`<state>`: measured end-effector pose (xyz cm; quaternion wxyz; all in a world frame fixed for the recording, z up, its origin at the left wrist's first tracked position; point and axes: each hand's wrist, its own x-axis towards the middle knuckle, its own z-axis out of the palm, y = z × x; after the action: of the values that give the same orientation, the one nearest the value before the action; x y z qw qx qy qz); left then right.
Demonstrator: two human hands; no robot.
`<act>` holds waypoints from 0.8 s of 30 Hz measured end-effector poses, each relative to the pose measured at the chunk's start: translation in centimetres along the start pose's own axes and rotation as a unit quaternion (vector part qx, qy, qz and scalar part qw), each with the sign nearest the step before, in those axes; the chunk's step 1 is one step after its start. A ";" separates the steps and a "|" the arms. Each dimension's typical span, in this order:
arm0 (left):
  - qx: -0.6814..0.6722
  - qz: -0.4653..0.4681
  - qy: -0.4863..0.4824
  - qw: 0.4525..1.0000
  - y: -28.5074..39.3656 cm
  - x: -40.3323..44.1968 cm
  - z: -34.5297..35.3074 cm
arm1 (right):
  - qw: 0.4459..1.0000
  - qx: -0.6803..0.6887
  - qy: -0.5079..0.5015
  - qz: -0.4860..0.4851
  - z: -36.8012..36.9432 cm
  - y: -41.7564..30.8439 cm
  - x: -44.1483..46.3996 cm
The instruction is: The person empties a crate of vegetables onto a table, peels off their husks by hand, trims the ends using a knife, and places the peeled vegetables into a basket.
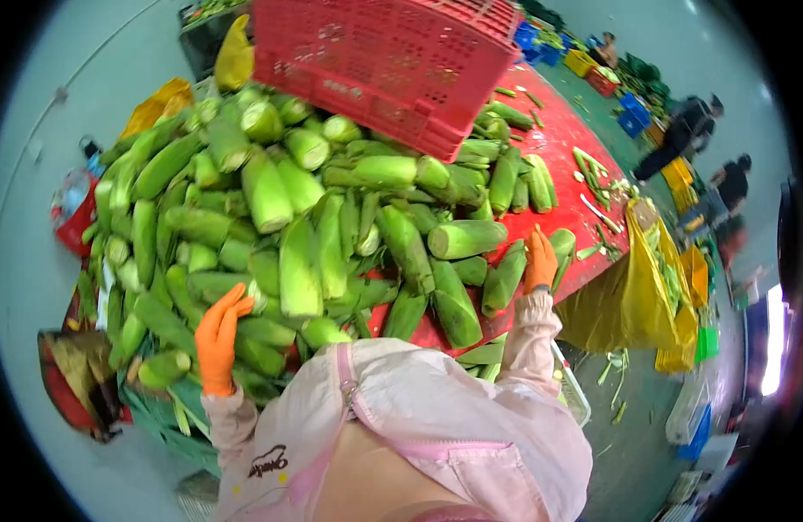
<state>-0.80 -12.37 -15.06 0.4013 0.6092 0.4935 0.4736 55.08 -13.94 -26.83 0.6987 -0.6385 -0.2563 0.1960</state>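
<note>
A large heap of green corn ears in husks point(301, 261) covers much of a red table point(584, 148). My left hand point(219, 335), in an orange glove, is at the near left edge of the heap, fingers stretched out and slightly apart, with nothing held. At the right, my right hand point(539, 259), also in an orange glove, points forward beside a corn ear point(503, 278), its fingers extended and nothing seen in its grasp. Another ear point(560, 248) lies just to its right.
A red plastic crate point(384, 61) rests on the heap's far side. A yellow bag point(606, 296) hangs at the table's right edge. A white basket point(573, 383) stands below. Several people, one in dark clothes point(688, 130), and crates are farther right.
</note>
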 end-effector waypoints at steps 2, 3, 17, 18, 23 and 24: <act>0.004 -0.001 0.021 1.000 0.4 -1.0 0.0 | 1.000 0.003 -0.012 0.016 0.3 1.1 -2.3; 0.004 0.017 0.014 1.000 0.3 -1.5 0.0 | 1.000 0.005 -0.018 0.001 0.8 2.2 -2.5; 0.010 -0.083 0.038 0.996 -3.9 -16.6 -2.5 | 0.825 -0.445 -0.164 -0.307 9.9 -0.6 -15.5; -0.014 -0.106 0.033 0.994 -4.2 -17.4 -2.5 | 0.824 -0.447 -0.161 -0.307 9.9 -0.8 -15.5; 0.027 -0.097 -0.007 0.995 -6.2 -20.9 -3.5 | 0.857 -0.416 -0.204 -0.226 9.6 -0.3 -15.5; 0.045 -0.092 -0.018 0.995 -5.9 -21.5 -3.5 | 0.852 -0.419 -0.194 -0.246 9.4 1.6 -15.0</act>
<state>-6.88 -32.28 -23.79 0.4240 0.5875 0.5610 0.4005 37.59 -15.37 -29.52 0.3263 -0.7359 -0.5932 0.0111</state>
